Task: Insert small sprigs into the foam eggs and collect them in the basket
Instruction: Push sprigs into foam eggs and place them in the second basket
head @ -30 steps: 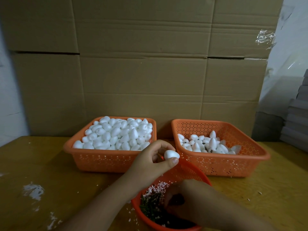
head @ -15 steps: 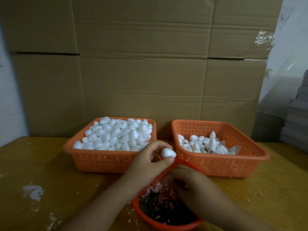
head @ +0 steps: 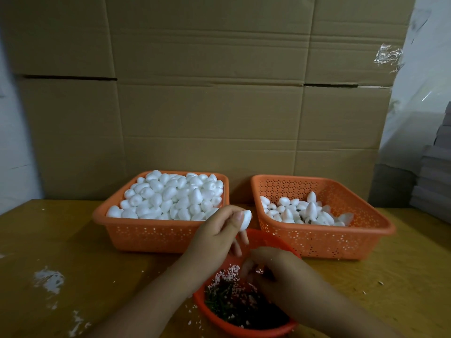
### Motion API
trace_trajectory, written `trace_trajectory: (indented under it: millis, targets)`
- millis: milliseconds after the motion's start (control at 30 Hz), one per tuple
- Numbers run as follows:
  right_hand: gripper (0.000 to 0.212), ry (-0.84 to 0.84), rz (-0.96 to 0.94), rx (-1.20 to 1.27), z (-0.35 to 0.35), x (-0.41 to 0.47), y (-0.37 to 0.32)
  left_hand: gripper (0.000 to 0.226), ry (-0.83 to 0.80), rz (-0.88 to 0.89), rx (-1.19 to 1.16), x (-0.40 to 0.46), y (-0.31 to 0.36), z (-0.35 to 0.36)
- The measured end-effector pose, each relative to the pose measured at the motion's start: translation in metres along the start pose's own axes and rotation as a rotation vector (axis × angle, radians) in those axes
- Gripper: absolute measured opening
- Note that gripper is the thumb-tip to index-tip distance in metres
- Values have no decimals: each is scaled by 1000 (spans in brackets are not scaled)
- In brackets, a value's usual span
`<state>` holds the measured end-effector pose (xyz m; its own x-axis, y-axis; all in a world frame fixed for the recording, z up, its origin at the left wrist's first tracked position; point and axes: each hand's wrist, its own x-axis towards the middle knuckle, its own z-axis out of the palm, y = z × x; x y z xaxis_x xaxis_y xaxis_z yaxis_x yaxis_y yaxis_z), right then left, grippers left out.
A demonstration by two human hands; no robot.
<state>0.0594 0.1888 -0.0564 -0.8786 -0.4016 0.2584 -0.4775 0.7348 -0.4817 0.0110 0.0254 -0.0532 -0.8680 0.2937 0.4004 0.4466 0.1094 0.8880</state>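
Note:
My left hand (head: 217, 237) pinches one white foam egg (head: 246, 220) between thumb and fingertips, just above the far rim of a round orange bowl (head: 214, 313). The bowl holds dark green sprigs (head: 229, 303) mixed with white foam crumbs. My right hand (head: 280, 276) is over the bowl with fingers curled; whether it holds a sprig cannot be seen. Behind, the left orange basket (head: 151, 235) is heaped with plain foam eggs (head: 170, 196). The right orange basket (head: 341, 240) holds a smaller pile of eggs (head: 300, 211), some with dark bits showing.
All this stands on a yellowish wooden table (head: 73, 240) with white foam crumbs (head: 48, 280) scattered at the left. A wall of cardboard boxes (head: 207, 106) rises right behind the baskets. Stacked grey sheets (head: 434, 181) sit at the far right.
My right hand has come up out of the bowl's near side toward its far rim. My left hand has turned the egg from lying flat to standing more on end.

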Motion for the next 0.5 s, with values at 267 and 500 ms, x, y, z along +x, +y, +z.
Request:
trace_trajectory:
  millis: [267,500]
  targets:
    - [27,-21,45,46,-2,-1,-2,12,-26,-2,-87,0,0,0]
    - [30,-20,46,31,-1,0,-3,35,-11,13,-125,-2,6,-1]
